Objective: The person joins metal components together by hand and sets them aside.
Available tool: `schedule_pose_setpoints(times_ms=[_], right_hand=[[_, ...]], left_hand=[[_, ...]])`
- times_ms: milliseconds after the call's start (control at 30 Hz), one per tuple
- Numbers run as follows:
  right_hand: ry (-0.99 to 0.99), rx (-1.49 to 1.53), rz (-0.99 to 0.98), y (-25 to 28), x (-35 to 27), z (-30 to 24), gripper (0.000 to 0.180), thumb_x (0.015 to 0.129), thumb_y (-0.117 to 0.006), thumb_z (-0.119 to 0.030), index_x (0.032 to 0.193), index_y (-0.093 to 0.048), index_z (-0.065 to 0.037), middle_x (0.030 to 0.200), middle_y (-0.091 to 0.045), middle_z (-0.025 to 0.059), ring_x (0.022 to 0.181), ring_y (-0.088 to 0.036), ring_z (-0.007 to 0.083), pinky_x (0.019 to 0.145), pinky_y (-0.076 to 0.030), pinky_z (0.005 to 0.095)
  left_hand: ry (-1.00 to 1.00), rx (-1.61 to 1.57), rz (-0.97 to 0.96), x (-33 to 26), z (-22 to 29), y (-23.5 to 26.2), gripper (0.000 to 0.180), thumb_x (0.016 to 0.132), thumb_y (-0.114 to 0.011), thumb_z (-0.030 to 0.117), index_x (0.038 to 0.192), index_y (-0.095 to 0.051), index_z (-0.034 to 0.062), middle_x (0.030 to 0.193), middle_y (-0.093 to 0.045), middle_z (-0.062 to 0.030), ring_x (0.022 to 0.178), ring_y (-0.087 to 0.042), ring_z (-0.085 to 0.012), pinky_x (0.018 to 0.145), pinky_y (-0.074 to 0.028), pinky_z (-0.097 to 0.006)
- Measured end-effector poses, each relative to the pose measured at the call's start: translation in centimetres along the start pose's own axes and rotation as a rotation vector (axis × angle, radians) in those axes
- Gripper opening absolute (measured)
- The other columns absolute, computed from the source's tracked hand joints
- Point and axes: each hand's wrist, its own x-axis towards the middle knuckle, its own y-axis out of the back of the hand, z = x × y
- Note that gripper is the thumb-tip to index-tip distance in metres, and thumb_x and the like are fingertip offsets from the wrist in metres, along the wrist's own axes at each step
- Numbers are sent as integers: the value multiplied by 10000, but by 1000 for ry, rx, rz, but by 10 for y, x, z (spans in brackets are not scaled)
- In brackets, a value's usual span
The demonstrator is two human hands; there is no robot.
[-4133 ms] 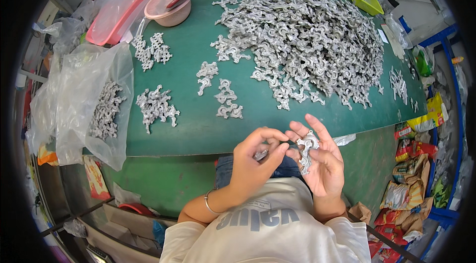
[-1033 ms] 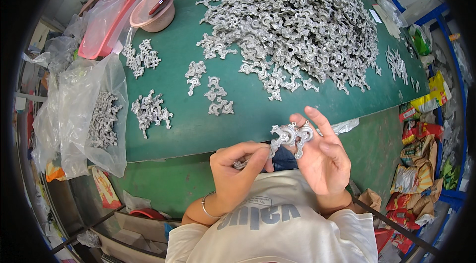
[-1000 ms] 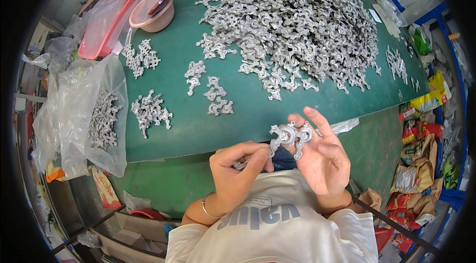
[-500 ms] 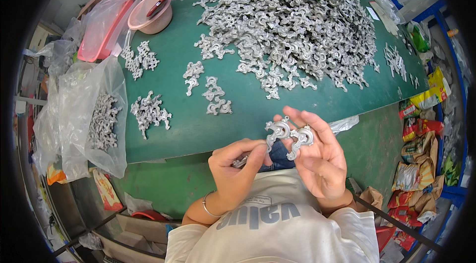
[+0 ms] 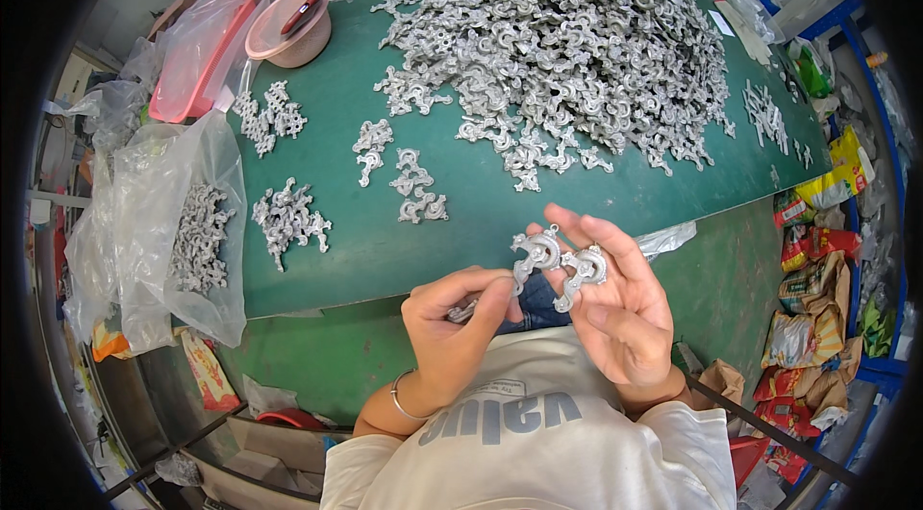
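Close to my body, below the table's front edge, my left hand (image 5: pixel 452 316) pinches a curved silver metal casting (image 5: pixel 535 255) between thumb and fingers. Part of another metal piece (image 5: pixel 462 310) shows in the curl of that hand. My right hand (image 5: pixel 623 303) has its fingers raised behind a second silver casting (image 5: pixel 584 270), which lies against them beside the first. Both castings have a hook-like curve and small loops; whether they are joined I cannot tell.
A large heap of similar castings (image 5: pixel 567 49) covers the table's far middle. Smaller groups (image 5: pixel 290 220) lie at left, near a clear plastic bag (image 5: pixel 216 250) containing castings. A pink bowl (image 5: pixel 298 49) with a red-handled tool stands behind them. Thin metal strips (image 5: pixel 766 116) lie at right.
Both hands keep nearly the same place and grip on the castings. The view has shifted very slightly; nothing on the table has moved.
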Motion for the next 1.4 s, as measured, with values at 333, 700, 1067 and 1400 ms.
schedule_pose_setpoints(times_ms=[333, 700, 1067, 1400], right_hand=[[6, 64, 250, 2, 7, 13, 479, 800, -487, -3, 1244, -311, 16, 1251, -379, 196, 1152, -399, 313, 968, -316, 423], [-208, 259, 434, 39, 13, 54, 281, 816, -498, 21, 1094, -460, 4, 956, -563, 118, 882, -567, 222, 773, -491, 327], [-358, 411, 365, 42, 11, 59, 281, 822, -480, 11, 1101, -450, 10, 959, -543, 118, 889, -544, 213, 746, -501, 323], [-476, 5, 293, 47, -8, 51, 182, 800, -592, -99, 951, -547, -8, 757, -509, 12, 532, -468, 89, 416, -322, 181]], left_hand=[[-57, 159, -101, 7, -5, 1, 104, 779, -529, 6, 795, -624, -33, 622, -583, -54, 529, -500, -67, 463, -358, -184], [259, 87, -229, 5, -42, 28, 138, 799, -589, 151, 823, -622, 19, 601, -554, 8, 483, -445, -46, 433, -343, -188], [191, -811, 238, 37, -13, 114, 366, 769, -489, 7, 1125, -411, -20, 892, -449, -70, 746, -429, -144, 648, -374, -254], [333, -683, -205, 10, -46, 10, 405, 820, -431, 11, 1211, -328, -3, 1230, -387, -204, 1161, -383, -303, 943, -347, -387]])
